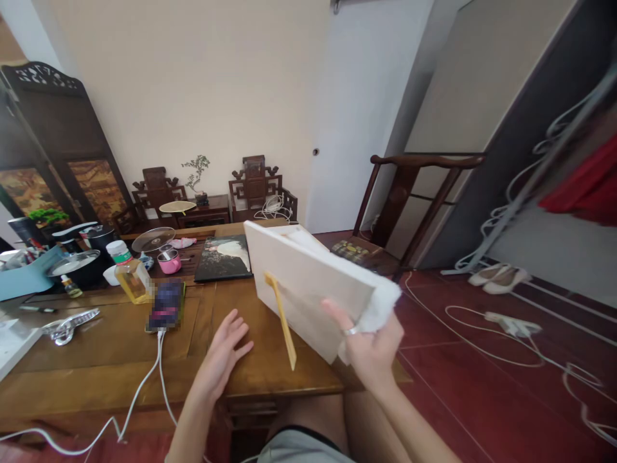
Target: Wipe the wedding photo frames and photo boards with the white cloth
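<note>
- The right hand pinches the near right end of a white board, its thumb on the face turned toward the person; its other fingers are mostly hidden.
- A soft white wad, cloth or tissue, is bunched between that hand and the board's end.
- The board stands tilted on edge at the right part of the wooden counter, its near end close to the counter's front edge.
- A yellow wooden leg juts from the board's near face, slanting downward.
- The left hand holds nothing, its fingers loosely spread, left of the leg and apart from it; whether it touches the counter I cannot tell.
- A dark picture with a pale shape lies flat just beyond the board's left end.
- Farther left are a phone with a white cable, a bottle of yellowish liquid, and a pink cup.
- A dark wooden chair stands beyond the board, on the right.
</note>
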{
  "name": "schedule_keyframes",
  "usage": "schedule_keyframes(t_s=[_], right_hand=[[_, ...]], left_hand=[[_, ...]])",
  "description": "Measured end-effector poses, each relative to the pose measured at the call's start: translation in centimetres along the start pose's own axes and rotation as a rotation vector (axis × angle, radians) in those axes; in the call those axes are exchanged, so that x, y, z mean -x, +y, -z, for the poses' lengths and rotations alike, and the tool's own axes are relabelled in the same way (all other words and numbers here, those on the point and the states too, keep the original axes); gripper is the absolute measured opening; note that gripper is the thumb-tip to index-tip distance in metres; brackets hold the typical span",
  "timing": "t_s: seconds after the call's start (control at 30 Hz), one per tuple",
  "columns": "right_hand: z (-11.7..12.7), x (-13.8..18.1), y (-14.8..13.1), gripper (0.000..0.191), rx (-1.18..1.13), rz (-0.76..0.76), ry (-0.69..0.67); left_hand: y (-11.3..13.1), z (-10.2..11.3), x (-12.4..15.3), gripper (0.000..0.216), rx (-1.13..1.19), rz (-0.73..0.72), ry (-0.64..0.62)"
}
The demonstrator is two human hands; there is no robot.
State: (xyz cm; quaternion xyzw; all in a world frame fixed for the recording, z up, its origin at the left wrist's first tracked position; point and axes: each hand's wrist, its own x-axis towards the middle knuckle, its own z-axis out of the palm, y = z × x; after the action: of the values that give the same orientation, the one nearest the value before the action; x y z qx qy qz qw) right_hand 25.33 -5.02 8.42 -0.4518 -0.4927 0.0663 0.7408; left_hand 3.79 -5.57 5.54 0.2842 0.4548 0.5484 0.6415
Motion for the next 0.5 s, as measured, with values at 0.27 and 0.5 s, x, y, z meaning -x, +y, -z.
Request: schedule_keyframes(t_s=[0.27, 0.5], right_hand=[[-2.0, 0.6, -0.1, 0.061, -0.583, -0.732, 0.223], [-0.3, 0.8, 2.6, 0.054, -0.561, -0.712, 0.137]], left_hand=[[-2.3, -1.2, -1.6, 0.022, 0.116, -0.054, -0.07], [-0.4, -0.3, -2.3, 0.016, 0.15, -0.201, 0.214]])
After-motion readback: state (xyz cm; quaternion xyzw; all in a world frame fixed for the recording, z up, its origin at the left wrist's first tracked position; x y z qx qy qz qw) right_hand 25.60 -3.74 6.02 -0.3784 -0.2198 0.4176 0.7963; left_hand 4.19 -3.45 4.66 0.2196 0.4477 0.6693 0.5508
